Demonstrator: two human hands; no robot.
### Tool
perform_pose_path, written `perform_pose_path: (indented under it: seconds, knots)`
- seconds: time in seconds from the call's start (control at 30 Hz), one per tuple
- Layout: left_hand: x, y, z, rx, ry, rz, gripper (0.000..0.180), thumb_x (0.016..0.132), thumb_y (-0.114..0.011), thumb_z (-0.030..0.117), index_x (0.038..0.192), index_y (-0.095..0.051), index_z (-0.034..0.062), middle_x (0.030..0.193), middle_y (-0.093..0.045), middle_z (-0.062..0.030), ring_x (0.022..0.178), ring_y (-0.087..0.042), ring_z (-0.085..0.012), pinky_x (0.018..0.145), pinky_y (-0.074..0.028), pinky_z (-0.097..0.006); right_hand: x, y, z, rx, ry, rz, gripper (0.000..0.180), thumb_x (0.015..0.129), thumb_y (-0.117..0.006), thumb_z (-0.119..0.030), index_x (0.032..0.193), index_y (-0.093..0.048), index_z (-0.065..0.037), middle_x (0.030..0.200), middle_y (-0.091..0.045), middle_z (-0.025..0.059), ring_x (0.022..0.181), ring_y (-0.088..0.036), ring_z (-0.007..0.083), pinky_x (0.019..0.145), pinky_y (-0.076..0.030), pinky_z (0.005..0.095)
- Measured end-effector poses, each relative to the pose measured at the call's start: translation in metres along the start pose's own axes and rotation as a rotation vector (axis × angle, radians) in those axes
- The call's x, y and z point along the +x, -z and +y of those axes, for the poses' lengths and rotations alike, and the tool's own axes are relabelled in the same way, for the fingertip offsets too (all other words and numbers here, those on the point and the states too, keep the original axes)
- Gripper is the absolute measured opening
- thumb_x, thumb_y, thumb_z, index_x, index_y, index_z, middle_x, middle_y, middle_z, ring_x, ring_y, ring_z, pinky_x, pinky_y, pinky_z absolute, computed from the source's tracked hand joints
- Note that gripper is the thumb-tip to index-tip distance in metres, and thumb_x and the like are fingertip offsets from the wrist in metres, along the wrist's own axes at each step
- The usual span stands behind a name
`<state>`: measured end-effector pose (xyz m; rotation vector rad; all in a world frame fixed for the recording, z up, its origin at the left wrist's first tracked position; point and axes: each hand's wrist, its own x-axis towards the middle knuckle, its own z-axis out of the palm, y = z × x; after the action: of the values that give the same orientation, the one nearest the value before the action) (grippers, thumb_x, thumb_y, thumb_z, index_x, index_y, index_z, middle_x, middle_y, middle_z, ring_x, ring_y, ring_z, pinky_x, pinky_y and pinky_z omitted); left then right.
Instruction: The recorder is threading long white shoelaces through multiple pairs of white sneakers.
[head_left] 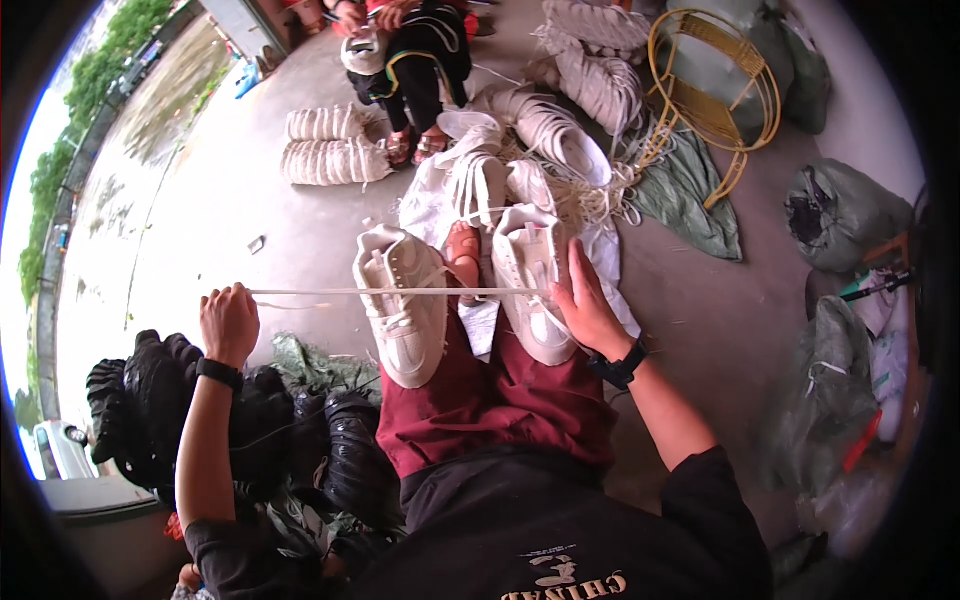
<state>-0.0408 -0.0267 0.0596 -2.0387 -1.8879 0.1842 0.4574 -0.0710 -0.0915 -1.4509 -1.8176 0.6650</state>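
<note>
A pair of white lace-up shoes rests on my knees, toes toward me: a left shoe (405, 330) and a right shoe (538, 320). A flat white shoelace (330, 292) stretches taut across both. Its left end is in my left hand (229, 322), closed in a fist beyond the left shoe. My right hand (592, 305) lies against the right shoe's outer side, fingers pointing up along it. The thumb meets the shoelace there; the grip is partly hidden. Loose lace ends hang over both shoes' fronts.
Bundles of strung white shoe parts (335, 160) lie on the concrete floor, with more piled ahead. Across from me sits another person (425, 60) holding a light shoe. A yellow chair frame (715, 80) stands far right, near green sacks (845, 215). Black bundles (160, 400) lie at my left.
</note>
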Motion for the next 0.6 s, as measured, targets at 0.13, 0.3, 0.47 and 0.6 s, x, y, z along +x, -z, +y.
perform_pose_path:
  seconds: [0.13,0.3,0.47,0.6]
  knots:
    - [-0.008,-0.01,-0.058,0.076,0.015,-0.105,0.017,0.088,-0.055,0.02,0.084,-0.06,0.004,0.08,-0.067,-0.0165,0.084,-0.065,-0.0327,0.08,-0.048,-0.046,-0.003,-0.014,-0.011,0.097,-0.044,-0.036,0.067,0.099,-0.048,-0.017,0.15,-0.01,0.007,0.157,-0.014,0.0261,0.147,-0.014,0.0327,0.118,-0.013,0.0354]
    - [-0.029,-0.008,-0.147,0.067,0.051,-0.107,0.019,0.09,-0.051,0.02,0.087,-0.06,0.0035,0.074,-0.066,-0.0191,0.074,-0.066,-0.0369,0.069,-0.051,-0.049,-0.014,-0.021,-0.042,0.137,-0.058,-0.058,0.068,0.099,-0.046,-0.018,0.149,-0.008,0.008,0.154,-0.015,0.0302,0.145,-0.015,0.0386,0.118,-0.015,0.0396]
    - [-0.059,0.019,-0.214,0.127,0.244,-0.216,0.027,0.094,-0.045,0.023,0.092,-0.061,0.0023,0.082,-0.069,-0.0209,0.079,-0.068,-0.0379,0.073,-0.053,-0.049,-0.022,-0.021,-0.074,0.08,-0.06,-0.112,0.067,0.1,-0.044,-0.021,0.15,-0.008,0.006,0.156,-0.012,0.0282,0.146,-0.013,0.0375,0.118,-0.014,0.0391]
    - [-0.083,0.032,-0.259,0.144,0.356,-0.255,0.029,0.093,-0.042,0.022,0.095,-0.062,0.0017,0.089,-0.069,-0.0228,0.087,-0.068,-0.0387,0.077,-0.053,-0.048,-0.027,-0.025,-0.088,0.106,-0.068,-0.124,0.066,0.101,-0.043,-0.02,0.151,-0.008,0.004,0.157,-0.009,0.0258,0.147,-0.008,0.0357,0.119,-0.01,0.0399]
